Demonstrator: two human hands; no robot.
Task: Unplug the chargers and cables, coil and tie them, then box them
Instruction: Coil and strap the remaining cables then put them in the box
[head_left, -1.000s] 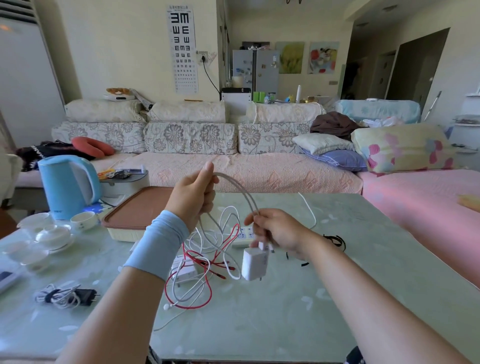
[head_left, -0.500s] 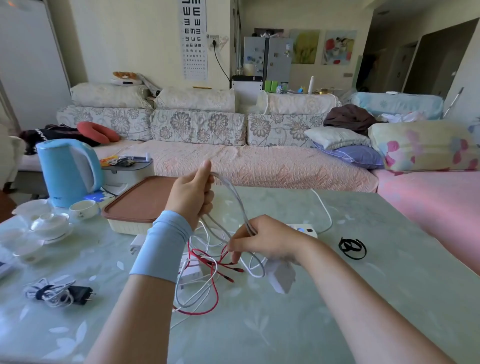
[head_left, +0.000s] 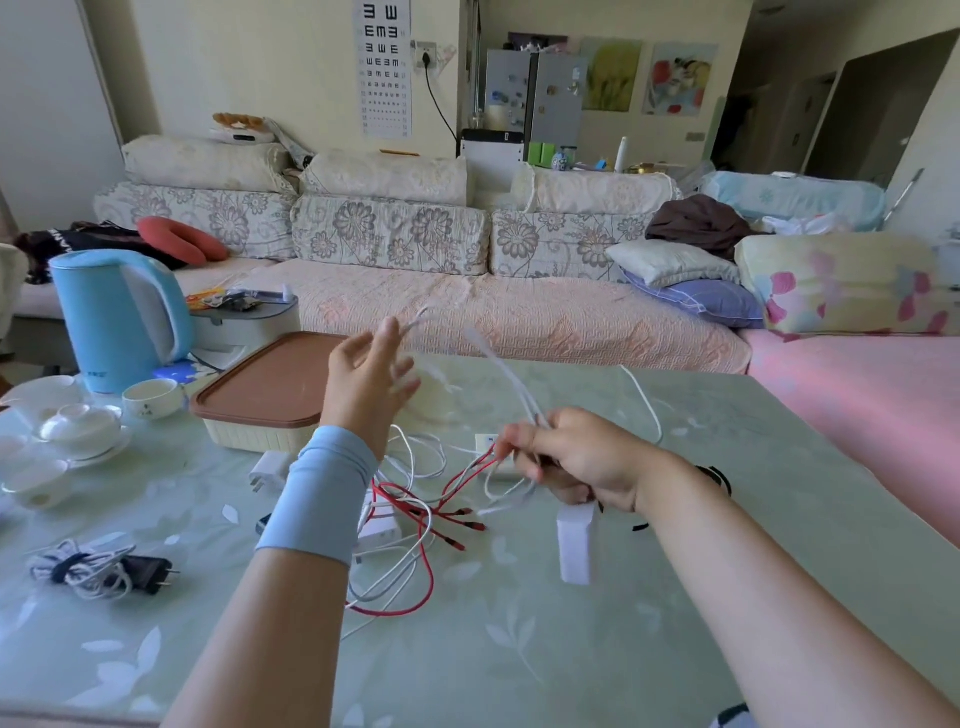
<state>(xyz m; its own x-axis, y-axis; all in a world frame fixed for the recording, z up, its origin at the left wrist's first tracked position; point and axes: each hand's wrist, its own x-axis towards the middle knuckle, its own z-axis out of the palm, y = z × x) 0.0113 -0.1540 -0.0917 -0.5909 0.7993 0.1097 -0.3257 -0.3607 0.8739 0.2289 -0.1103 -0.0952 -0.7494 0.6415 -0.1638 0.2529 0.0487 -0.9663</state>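
Note:
My right hand (head_left: 571, 457) grips loops of a white cable (head_left: 511, 382) above the table, and a white charger block (head_left: 575, 543) hangs below it. My left hand (head_left: 371, 384) is raised with fingers spread; the blurred cable end (head_left: 418, 317) passes by its fingertips. A tangle of red and white cables (head_left: 415, 525) lies under both hands, next to a white power strip (head_left: 488, 441). A tied cable bundle with a black plug (head_left: 98, 569) rests at the front left. A cream box with a brown lid (head_left: 265, 395) stands behind the left hand.
A blue kettle (head_left: 119, 317) and white tea cups (head_left: 78, 426) crowd the table's left side. Black ties (head_left: 719, 478) lie right of my right wrist. The glass table (head_left: 519, 649) has a sofa (head_left: 467, 306) behind it and a pink bed at right.
My left hand has opened and let the cable loop go; the cable whips upward, blurred. My right hand keeps its grip and has shifted right, the charger swinging below it.

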